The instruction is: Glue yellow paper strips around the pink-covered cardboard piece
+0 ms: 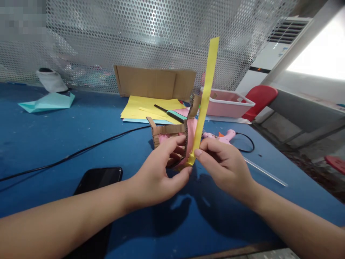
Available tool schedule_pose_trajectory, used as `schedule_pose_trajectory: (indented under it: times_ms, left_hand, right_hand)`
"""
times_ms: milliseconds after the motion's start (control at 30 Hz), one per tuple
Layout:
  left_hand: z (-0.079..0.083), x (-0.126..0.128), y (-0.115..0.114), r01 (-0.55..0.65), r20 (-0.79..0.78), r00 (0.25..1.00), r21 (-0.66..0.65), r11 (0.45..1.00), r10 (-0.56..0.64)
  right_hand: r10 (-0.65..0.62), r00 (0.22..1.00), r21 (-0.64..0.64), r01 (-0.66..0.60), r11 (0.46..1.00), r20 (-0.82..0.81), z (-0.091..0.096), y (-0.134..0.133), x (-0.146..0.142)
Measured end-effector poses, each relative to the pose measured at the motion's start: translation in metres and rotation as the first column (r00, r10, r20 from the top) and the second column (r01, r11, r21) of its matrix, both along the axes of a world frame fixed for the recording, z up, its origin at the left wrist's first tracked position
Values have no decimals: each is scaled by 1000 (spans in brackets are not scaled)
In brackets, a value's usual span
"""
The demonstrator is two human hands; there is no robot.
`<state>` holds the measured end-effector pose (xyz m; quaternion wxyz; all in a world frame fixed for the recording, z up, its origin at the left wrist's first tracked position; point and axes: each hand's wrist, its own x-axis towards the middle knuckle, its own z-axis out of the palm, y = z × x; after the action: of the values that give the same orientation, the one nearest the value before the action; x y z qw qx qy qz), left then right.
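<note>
My left hand [159, 172] is closed around a small cardboard piece [169, 131] made of corrugated strips with pink paper on its side. My right hand [225, 163] pinches the lower end of a long yellow paper strip [206, 93] against that cardboard piece. The strip stands almost upright and reaches well above the hands. Both hands hover just over the blue table [54, 136].
A black phone [101, 178] lies under my left forearm. A black cable [81, 151] crosses the table. Behind are yellow sheets [140, 108] with a knife [168, 112], a cardboard sheet [153, 82], a pink tray [226, 102], a pink glue gun [225, 136], a glue stick [265, 172] and teal paper [47, 102].
</note>
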<state>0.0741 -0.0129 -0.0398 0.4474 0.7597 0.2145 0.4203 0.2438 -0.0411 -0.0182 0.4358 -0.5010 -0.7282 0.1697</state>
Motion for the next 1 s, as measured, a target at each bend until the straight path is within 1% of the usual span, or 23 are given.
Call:
schedule_pose_trajectory:
  times_ms: [167,267,400,467,567,700,800,900,1000]
  left_hand:
    - [6,2,-5,-23,26,999,-104,994,26]
    - [4,1,-4,-59,26,998,-55,997,61]
    - [1,0,-3,-96,-11,995,62,993,97]
    - [1,-1,-3,-111,-41,992,98,989,115]
    - [3,-1,-3,-118,-52,991,99,988,123]
    - [4,-2,-4,-143,-50,988,37,989,145]
    - [6,-3,-4,-146,-67,987,52,988,149]
    - [7,-4,-4,-143,-96,984,91,986,151]
    - [7,-4,-5,-132,-128,981,89,987,143]
  right_hand:
    - [45,999,4,-45,999,13,0,-2,-2]
    - [74,997,-16,-75,997,-24,0,-3,-3]
    - [131,990,40,-129,991,-49,-1,-3,-3]
    - [143,989,47,-140,989,-50,-1,-2,-3]
    - [140,989,8,-139,990,-53,-2,-2,-4]
    - [155,987,-45,-157,987,-31,-3,-4,-5]
    - [150,989,-61,-150,987,-3,-2,-5,-4]
    - [133,991,-24,-133,991,-19,0,-5,-2]
    - [91,995,22,-90,996,-39,2,-5,2]
